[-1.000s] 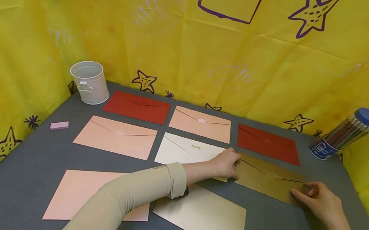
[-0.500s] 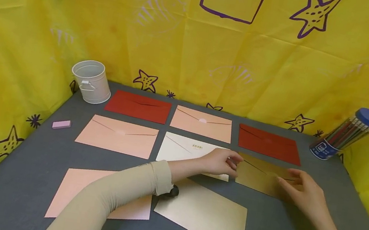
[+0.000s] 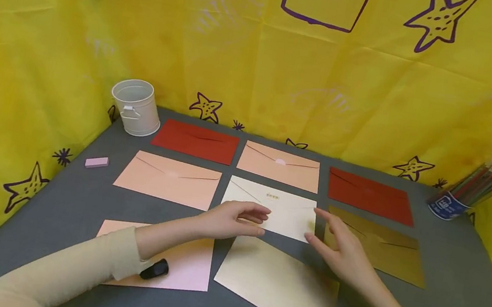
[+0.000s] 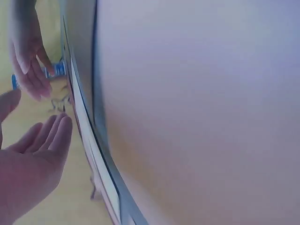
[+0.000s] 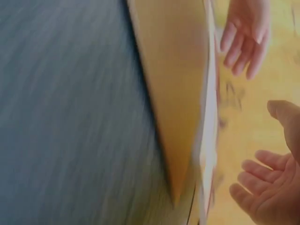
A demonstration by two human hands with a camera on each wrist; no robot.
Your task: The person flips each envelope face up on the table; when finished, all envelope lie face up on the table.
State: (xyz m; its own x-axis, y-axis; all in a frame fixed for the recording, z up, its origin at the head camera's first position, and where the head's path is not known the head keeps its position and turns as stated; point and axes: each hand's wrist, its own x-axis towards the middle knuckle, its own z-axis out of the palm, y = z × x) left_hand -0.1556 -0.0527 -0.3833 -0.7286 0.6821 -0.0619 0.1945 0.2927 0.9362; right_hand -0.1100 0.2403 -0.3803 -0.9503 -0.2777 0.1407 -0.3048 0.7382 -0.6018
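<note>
Both hands hover open above the table, palms turned toward each other, holding nothing. My left hand (image 3: pixel 236 218) floats over the near edge of the cream envelope (image 3: pixel 285 210). My right hand (image 3: pixel 337 244) is between that envelope and the dark gold envelope (image 3: pixel 380 245). Just below the hands lies a pale gold envelope (image 3: pixel 278 288), and a pink envelope (image 3: pixel 181 266) lies under my left forearm. In the left wrist view my left hand (image 4: pixel 33 159) shows straight fingers. The blurred right wrist view shows my right hand (image 5: pixel 272 187) open beside the pale gold envelope (image 5: pixel 173 93).
Two dark red envelopes (image 3: pixel 195 140) (image 3: pixel 368 194) and two peach envelopes (image 3: pixel 280 165) (image 3: pixel 168 179) lie further back on the grey table (image 3: pixel 45 219). A white bucket (image 3: pixel 135 107) stands back left, a pink eraser (image 3: pixel 96 162) left, a pencil tube (image 3: pixel 485 184) back right. Yellow star-printed cloth walls the table.
Both hands let go of the dark gold envelope and drew back toward me and leftward. They now hover open over the cream and pale gold envelopes. The head view shifted slightly.
</note>
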